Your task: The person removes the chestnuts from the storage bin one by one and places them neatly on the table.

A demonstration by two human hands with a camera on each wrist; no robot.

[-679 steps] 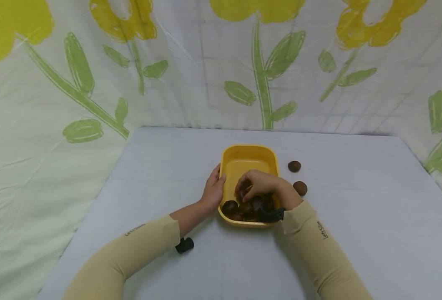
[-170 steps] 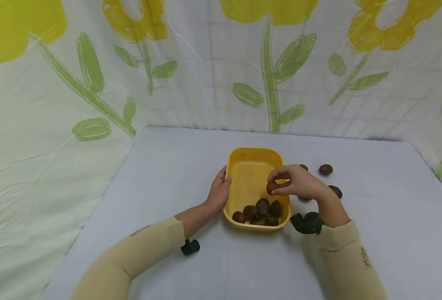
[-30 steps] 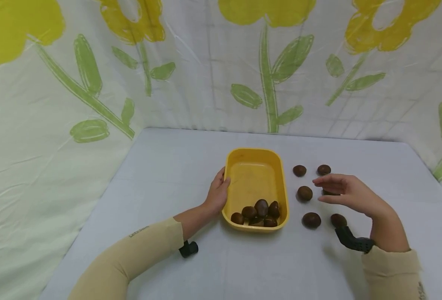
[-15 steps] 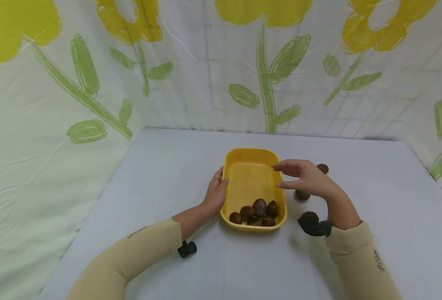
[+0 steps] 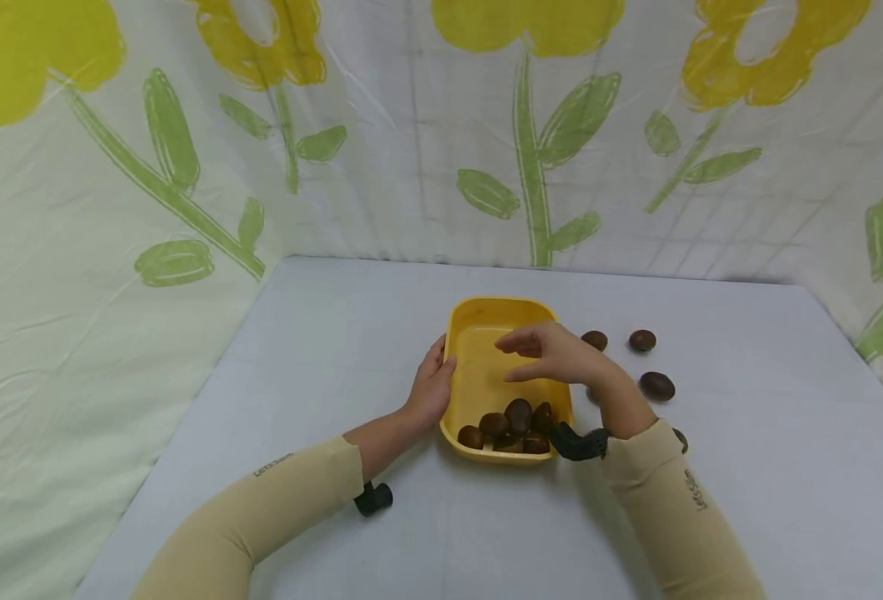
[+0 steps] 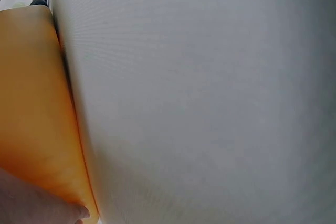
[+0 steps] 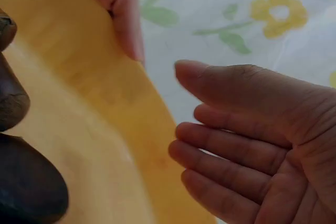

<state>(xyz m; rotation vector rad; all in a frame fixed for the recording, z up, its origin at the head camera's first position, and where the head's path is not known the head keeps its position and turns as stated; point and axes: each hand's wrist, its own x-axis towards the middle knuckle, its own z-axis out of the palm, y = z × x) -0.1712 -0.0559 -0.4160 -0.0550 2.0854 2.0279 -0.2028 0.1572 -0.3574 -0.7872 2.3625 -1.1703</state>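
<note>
A yellow plastic tub stands in the middle of the table. My left hand grips its left wall, thumb at the rim, fingers along the outside. Several brown chestnuts lie bunched at its near end. My right hand hovers over the tub's right half with nothing in it; the right wrist view shows its thumb apart from the fingers. On the table to the right lie more chestnuts, some partly hidden by my right arm.
A white table carries everything. Behind it hangs a pale cloth painted with yellow flowers. A black wrist camera sits under my left forearm, another beside my right wrist.
Since the earliest frame, chestnuts have gone from the tub onto the table. Later, my right hand held one over the tub; within the last second it came back left from the table chestnuts, empty.
</note>
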